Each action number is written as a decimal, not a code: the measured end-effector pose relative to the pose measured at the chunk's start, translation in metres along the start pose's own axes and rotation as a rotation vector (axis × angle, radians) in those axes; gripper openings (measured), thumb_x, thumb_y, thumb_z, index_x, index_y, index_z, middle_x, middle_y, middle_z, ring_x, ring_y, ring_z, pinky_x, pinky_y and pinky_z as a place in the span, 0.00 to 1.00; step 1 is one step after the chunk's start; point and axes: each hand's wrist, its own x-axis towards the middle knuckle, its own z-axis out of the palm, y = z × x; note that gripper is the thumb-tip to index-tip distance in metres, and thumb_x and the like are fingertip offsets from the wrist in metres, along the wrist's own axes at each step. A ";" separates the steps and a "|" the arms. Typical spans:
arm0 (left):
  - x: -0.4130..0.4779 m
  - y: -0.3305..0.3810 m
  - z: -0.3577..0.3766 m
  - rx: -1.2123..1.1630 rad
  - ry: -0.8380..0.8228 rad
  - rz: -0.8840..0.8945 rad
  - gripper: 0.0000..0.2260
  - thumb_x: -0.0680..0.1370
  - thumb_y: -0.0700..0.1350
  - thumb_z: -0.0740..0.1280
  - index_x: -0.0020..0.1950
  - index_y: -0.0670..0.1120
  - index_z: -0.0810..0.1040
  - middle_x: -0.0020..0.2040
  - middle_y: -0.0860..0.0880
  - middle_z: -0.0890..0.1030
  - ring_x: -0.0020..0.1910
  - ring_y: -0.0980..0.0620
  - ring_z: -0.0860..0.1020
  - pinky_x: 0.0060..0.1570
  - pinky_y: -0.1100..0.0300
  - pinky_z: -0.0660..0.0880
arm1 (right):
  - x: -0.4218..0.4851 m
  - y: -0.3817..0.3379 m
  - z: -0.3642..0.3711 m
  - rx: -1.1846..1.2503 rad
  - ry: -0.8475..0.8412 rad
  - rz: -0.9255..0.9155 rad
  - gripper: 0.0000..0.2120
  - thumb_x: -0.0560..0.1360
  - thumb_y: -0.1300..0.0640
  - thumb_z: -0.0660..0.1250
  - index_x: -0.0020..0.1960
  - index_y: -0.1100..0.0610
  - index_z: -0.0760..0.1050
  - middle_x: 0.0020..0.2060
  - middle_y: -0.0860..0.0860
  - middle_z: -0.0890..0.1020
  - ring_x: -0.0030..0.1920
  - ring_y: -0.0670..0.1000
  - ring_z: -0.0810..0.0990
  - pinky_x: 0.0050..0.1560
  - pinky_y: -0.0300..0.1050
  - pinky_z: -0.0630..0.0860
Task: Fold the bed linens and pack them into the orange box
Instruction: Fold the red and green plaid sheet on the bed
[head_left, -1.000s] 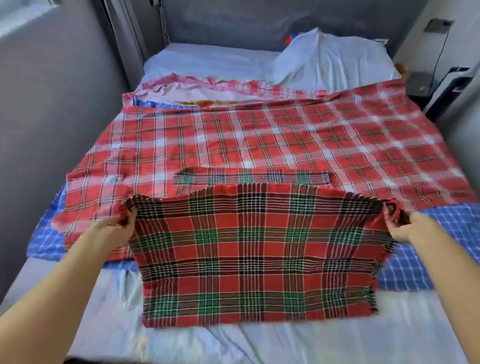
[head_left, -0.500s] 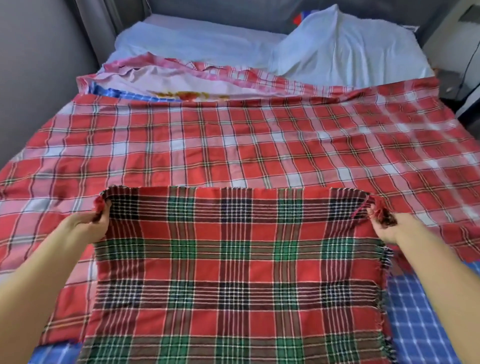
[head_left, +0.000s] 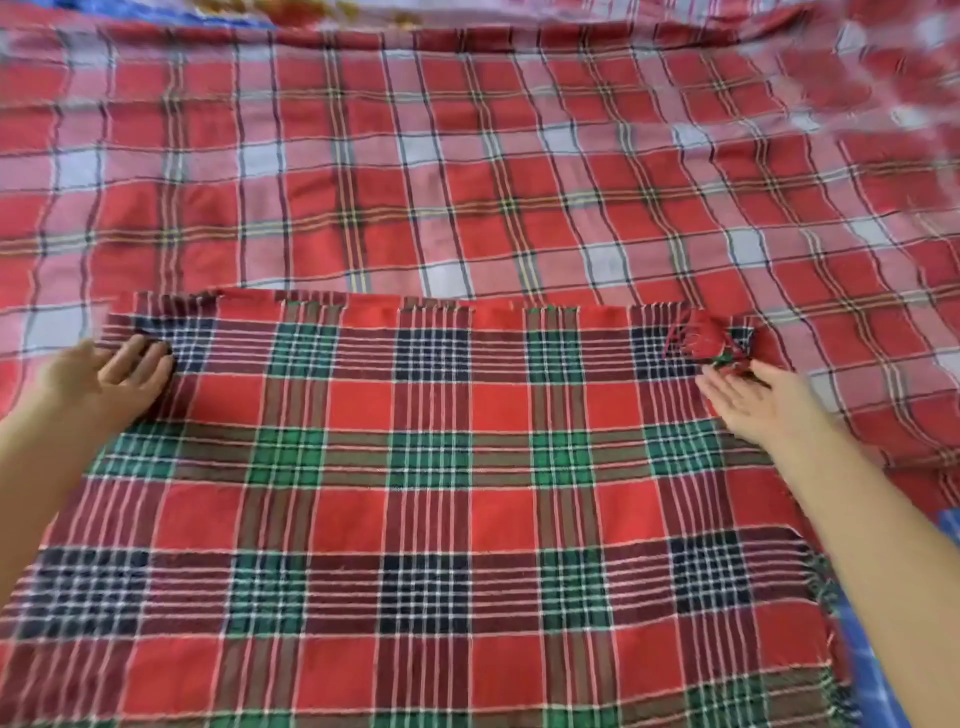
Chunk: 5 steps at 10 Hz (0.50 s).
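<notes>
Surface: pale red plaid sheet (head_left: 467, 156), spread. Atop: red-green tartan blanket (head_left: 431, 493), laid flat. Your left hand (head_left: 117, 376), right hand (head_left: 753, 402): corner pinches released, fingers loose at far corners. Next fold can start. Orange box unseen.

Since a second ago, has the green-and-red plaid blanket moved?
Yes. The green-and-red plaid blanket went away from the person, farther onto the red-and-white checked sheet, and now lies flat there.
</notes>
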 end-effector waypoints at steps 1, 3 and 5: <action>0.003 -0.036 -0.028 0.305 -0.013 0.288 0.29 0.74 0.43 0.66 0.74 0.42 0.62 0.70 0.44 0.70 0.69 0.47 0.69 0.65 0.57 0.69 | -0.048 0.014 -0.046 -0.452 0.016 -0.256 0.07 0.79 0.60 0.61 0.55 0.60 0.71 0.46 0.56 0.79 0.44 0.54 0.79 0.46 0.49 0.81; -0.215 -0.172 -0.020 1.529 -0.368 1.076 0.20 0.79 0.51 0.61 0.71 0.49 0.68 0.71 0.49 0.69 0.72 0.47 0.65 0.71 0.47 0.59 | -0.109 0.066 -0.207 -1.435 0.423 -0.546 0.25 0.74 0.45 0.66 0.64 0.60 0.70 0.52 0.56 0.81 0.53 0.61 0.78 0.52 0.55 0.73; -0.323 -0.332 -0.091 2.029 -0.979 1.182 0.24 0.79 0.62 0.49 0.73 0.57 0.63 0.74 0.46 0.63 0.75 0.40 0.53 0.66 0.32 0.54 | -0.146 0.100 -0.293 -1.368 0.231 -0.178 0.17 0.69 0.49 0.74 0.50 0.61 0.76 0.43 0.55 0.80 0.49 0.60 0.80 0.50 0.52 0.73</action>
